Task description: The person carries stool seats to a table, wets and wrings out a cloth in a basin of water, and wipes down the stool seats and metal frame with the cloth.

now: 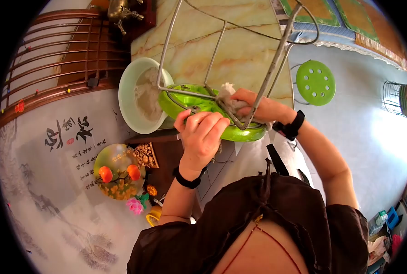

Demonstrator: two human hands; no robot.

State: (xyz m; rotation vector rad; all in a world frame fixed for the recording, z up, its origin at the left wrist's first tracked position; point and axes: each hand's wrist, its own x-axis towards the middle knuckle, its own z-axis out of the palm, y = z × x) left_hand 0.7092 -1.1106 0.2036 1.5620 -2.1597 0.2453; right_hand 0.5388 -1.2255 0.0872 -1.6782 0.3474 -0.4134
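Observation:
An upturned stool with a green seat [251, 133] and thin metal legs lies on the marble-patterned table [185, 43], its legs pointing up and away from me. My left hand [203, 134] is closed on the near rim of the green seat. In my right hand [260, 108] is a wet greyish cloth [229, 98], pressed against the underside of the seat beside the metal frame. Left of the seat, touching or nearly touching it, stands a pale green basin [128, 98] with cloudy water in it.
A metal rack [71, 55] and a brass figurine [120, 13] are at the upper left. A decorative plate [114, 160] and a pink flower [135, 205] stand at the left. Another green stool [315, 82] is on the floor to the right.

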